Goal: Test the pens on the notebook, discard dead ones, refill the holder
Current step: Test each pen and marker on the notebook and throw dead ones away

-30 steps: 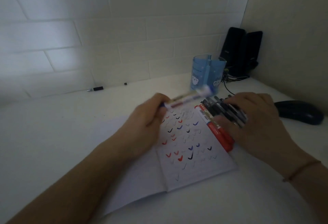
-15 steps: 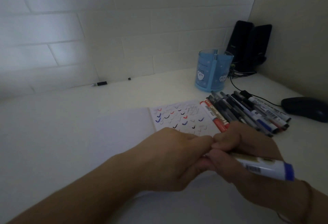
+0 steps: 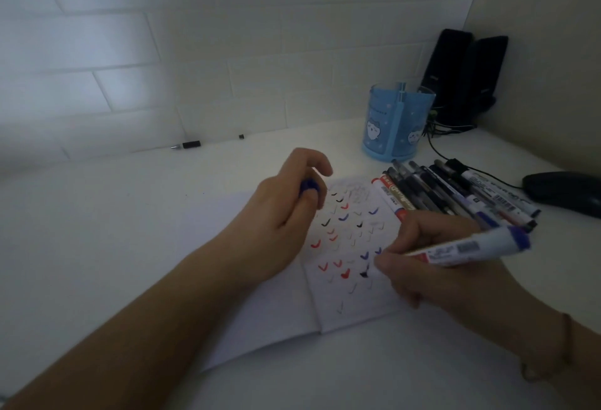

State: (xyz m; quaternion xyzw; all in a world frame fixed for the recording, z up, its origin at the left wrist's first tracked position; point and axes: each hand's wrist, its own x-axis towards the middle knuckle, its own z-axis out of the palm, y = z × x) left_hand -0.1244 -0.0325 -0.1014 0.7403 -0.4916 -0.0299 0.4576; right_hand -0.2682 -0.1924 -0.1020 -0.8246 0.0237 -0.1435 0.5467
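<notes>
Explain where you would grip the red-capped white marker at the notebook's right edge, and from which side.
Grip the red-capped white marker round its far end near the blue plastic pen holder, coming from above. Its near end is hidden behind the right hand, dark pens lie tight along its right, and only the open notebook side is free.

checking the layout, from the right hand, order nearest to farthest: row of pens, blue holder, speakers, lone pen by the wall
From the right hand, in the head view:
1. Row of pens, just beyond the knuckles.
2. Blue holder, farther back, behind the row.
3. Speakers, in the back right corner.
4. Lone pen, far left along the wall.
</notes>
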